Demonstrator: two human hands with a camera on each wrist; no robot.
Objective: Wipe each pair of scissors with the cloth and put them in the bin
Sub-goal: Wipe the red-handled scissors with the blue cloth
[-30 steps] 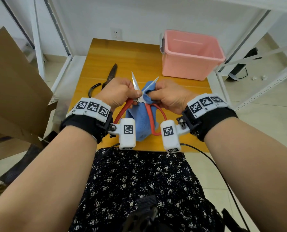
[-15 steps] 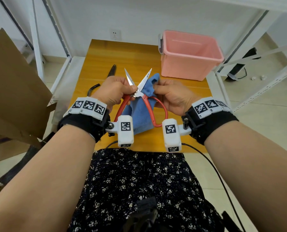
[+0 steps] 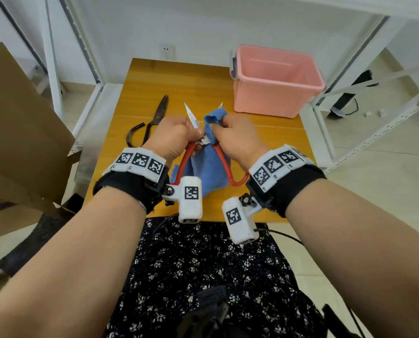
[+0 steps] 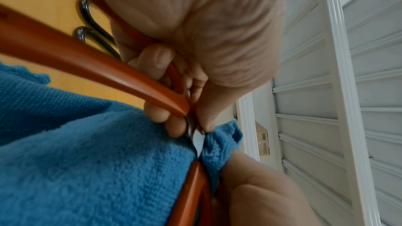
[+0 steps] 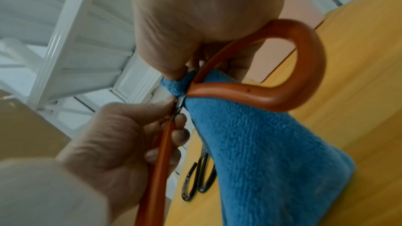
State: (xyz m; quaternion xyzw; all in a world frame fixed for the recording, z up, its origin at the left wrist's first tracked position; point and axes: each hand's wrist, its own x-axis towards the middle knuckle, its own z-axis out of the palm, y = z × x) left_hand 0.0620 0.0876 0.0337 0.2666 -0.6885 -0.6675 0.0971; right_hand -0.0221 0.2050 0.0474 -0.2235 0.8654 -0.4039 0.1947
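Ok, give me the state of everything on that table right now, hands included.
Red scissors: blades open, held up off the table.
Blue cloth: wrapped around the right-side blade, tail hanging down.
Left hand: grips the red scissors near the pivot.
Right hand: pinches the blue cloth around the blade.
Black scissors: blades closed, lying on the table, untouched.
Pink bin: upright, lid off; nothing visible inside.

A brown cardboard sheet (image 3: 20,132) is leaning at the left of the wooden table (image 3: 154,76), a white wall socket (image 3: 167,51) is showing beyond it, and white metal shelving (image 3: 364,76) is standing at the right.
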